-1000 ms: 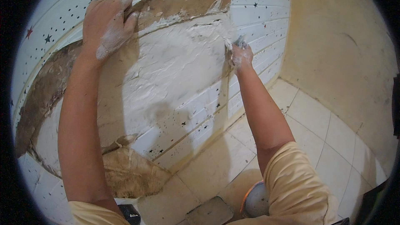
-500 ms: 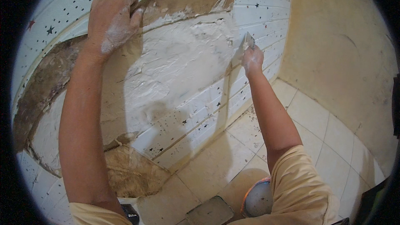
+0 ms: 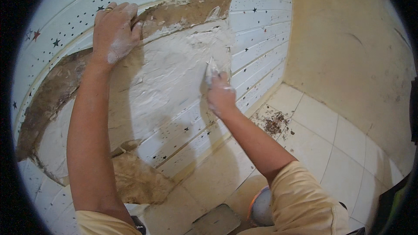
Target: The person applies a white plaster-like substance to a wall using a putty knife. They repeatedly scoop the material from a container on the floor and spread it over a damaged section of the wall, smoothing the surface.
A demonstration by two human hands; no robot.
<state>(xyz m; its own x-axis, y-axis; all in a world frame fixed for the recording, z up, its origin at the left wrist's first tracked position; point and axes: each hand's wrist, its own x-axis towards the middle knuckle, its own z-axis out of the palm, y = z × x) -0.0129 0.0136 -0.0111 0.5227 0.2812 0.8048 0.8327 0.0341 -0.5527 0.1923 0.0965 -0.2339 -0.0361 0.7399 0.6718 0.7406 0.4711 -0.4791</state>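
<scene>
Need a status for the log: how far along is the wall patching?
Done: most of the broken patch carries rough white filler. In hand: the right hand presses a small putty knife to the filler's right edge, while the left hand braces on the wall above. Left: a bare brown strip along the top, the brown band at left, and the torn patch lower down.
</scene>
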